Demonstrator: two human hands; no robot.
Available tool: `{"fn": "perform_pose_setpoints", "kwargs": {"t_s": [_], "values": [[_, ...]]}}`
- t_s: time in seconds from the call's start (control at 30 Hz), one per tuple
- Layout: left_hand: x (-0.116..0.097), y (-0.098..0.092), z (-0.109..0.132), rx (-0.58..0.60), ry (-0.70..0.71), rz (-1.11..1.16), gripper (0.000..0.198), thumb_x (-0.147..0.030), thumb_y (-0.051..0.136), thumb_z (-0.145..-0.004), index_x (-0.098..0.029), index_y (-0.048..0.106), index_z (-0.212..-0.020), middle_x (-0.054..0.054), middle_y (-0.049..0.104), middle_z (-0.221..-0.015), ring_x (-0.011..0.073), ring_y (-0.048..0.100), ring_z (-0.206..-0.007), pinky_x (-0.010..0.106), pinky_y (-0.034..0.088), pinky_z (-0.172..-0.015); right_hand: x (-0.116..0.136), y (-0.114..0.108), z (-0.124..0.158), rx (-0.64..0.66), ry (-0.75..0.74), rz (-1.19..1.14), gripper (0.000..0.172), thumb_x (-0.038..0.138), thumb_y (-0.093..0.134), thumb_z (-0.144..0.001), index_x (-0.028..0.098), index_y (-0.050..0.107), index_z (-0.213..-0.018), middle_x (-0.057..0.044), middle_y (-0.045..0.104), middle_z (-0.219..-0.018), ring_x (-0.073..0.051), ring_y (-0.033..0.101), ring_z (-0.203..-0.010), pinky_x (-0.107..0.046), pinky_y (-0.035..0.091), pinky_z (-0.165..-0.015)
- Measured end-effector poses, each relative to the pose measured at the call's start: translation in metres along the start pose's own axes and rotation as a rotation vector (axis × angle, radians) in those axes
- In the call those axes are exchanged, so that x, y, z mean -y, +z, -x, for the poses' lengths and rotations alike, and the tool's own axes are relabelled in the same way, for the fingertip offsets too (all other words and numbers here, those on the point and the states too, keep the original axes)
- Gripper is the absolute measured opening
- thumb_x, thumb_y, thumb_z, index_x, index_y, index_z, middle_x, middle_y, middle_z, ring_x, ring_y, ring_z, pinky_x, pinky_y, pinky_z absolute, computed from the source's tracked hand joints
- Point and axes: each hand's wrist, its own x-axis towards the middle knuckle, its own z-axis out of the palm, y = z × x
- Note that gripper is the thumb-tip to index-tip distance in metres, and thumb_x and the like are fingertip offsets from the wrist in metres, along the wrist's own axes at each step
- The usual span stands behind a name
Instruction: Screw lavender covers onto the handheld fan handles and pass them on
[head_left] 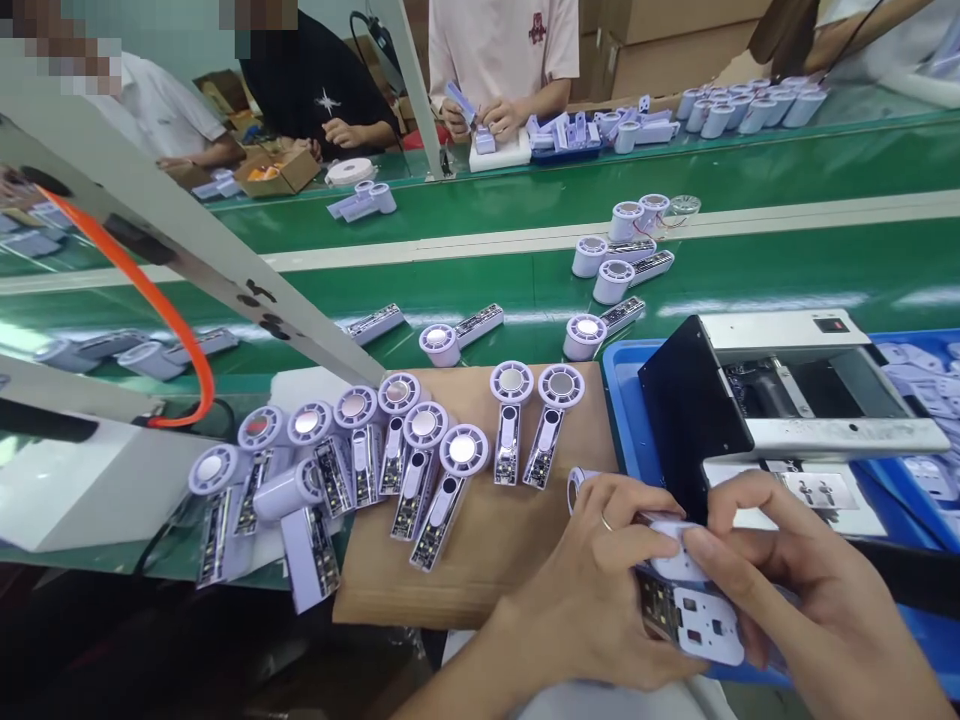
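Note:
At the lower right, my left hand (600, 575), with a ring on one finger, wraps round a lavender handheld fan (576, 487) whose round head pokes out past my fingers. Part of a circuit board (658, 605) shows on its handle. My right hand (802, 580) is closed, thumb and fingers pressing on a pale lavender plastic cover (679, 550) beside the left fingertips. A second pale cover with square cut-outs (711, 627) lies just below, between the hands. Fingers hide the rest of these parts.
Several open-handled fans (463, 450) rest on a cardboard sheet (472, 590) and at its left. A black-and-white machine (780, 430) stands over blue trays (626, 400) at right. A green conveyor (510, 290) carries more fans. A slanted white post (225, 270) rises at left; co-workers sit opposite.

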Motion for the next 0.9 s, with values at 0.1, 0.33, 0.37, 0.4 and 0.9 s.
{"fn": "perform_pose_setpoints", "kwargs": {"t_s": [0.1, 0.33, 0.37, 0.4, 0.9], "values": [[-0.001, -0.002, -0.002, 0.057, -0.058, -0.029, 0.092, -0.033, 0.097, -0.085, -0.035, 0.034, -0.152, 0.011, 0.065, -0.144, 0.0305, 0.073, -0.121, 0.055, 0.068, -0.105, -0.009, -0.008, -0.009, 0.095, -0.103, 0.050, 0.087, 0.092, 0.092, -0.101, 0.015, 0.053, -0.095, -0.002, 0.043, -0.066, -0.010, 0.044, -0.053, -0.010, 0.035, -0.047], [0.007, -0.001, -0.013, -0.023, 0.006, 0.069, 0.082, -0.029, 0.096, -0.086, -0.036, 0.038, -0.144, 0.006, 0.067, -0.136, 0.0237, 0.075, -0.109, 0.047, 0.066, -0.099, -0.032, -0.032, -0.019, 0.261, -0.147, -0.390, 0.054, 0.062, 0.077, -0.124, 0.017, 0.061, -0.100, -0.005, 0.044, -0.080, -0.013, 0.045, -0.061, -0.017, 0.051, -0.051], [0.008, 0.000, -0.015, -0.049, 0.006, 0.078, 0.083, -0.028, 0.095, -0.087, -0.037, 0.036, -0.144, 0.006, 0.067, -0.136, 0.0237, 0.075, -0.112, 0.047, 0.066, -0.101, -0.035, -0.040, -0.024, 0.359, -0.127, -0.502, 0.042, 0.053, 0.082, -0.121, 0.019, 0.065, -0.103, -0.005, 0.048, -0.085, -0.013, 0.047, -0.061, -0.017, 0.053, -0.050], [0.009, 0.001, -0.016, -0.069, 0.000, 0.081, 0.083, -0.027, 0.095, -0.087, -0.037, 0.035, -0.144, 0.006, 0.066, -0.137, 0.0242, 0.075, -0.115, 0.047, 0.065, -0.102, -0.037, -0.048, -0.028, 0.442, -0.098, -0.578, 0.031, 0.043, 0.091, -0.113, 0.021, 0.070, -0.106, -0.006, 0.052, -0.091, -0.014, 0.050, -0.063, -0.018, 0.057, -0.052], [0.019, 0.009, -0.017, -0.090, 0.032, 0.038, 0.076, -0.048, 0.099, -0.092, -0.034, 0.042, -0.141, 0.005, 0.069, -0.133, 0.0228, 0.075, -0.109, 0.045, 0.059, -0.098, 0.002, -0.016, -0.004, -0.023, -0.073, -0.294, 0.067, 0.071, 0.105, -0.088, 0.018, 0.078, -0.118, -0.012, 0.060, -0.095, -0.032, 0.069, -0.103, -0.034, 0.071, -0.089]]}}
